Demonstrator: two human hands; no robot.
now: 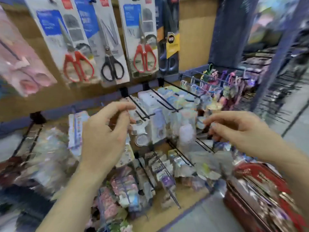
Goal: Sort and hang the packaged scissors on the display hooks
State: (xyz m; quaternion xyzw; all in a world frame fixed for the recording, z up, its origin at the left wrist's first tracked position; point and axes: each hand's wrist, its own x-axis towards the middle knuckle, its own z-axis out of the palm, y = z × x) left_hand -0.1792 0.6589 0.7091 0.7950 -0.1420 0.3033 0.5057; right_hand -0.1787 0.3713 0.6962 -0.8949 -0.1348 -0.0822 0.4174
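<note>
Scissors packs: hang in a far row above both hands, none held. From the left, red-handled pack [78, 67], black-handled pack [112, 69], second red-handled pack [144, 59], dark pack with a yellow label [169, 51].

Risk: could leave kinds mixed, since red and black alternate along the row. Could miss a hook tip or tear a card hole if a pack is pushed on at a slant. Could knock off the crowded small packs below with a forearm reaching up.

Axis: long axis close to vertical, blades up, handles down. Tops of the left packs lean left, probably a lens effect.

Hands: well apart. left hand [107, 131] near and left of centre, fingers curled toward the thumb at a black wire hook [142, 113] carrying clear blister packs [145, 129]; pinching or only touching, lost in blur. right hand [234, 129] near right, fingers curled by another hook's tip; grip on anything unreadable.

Surroundings: pink pack [21, 64] far left, red basket [260, 190] near right, small hanging trinkets [217, 81] far right.
</note>
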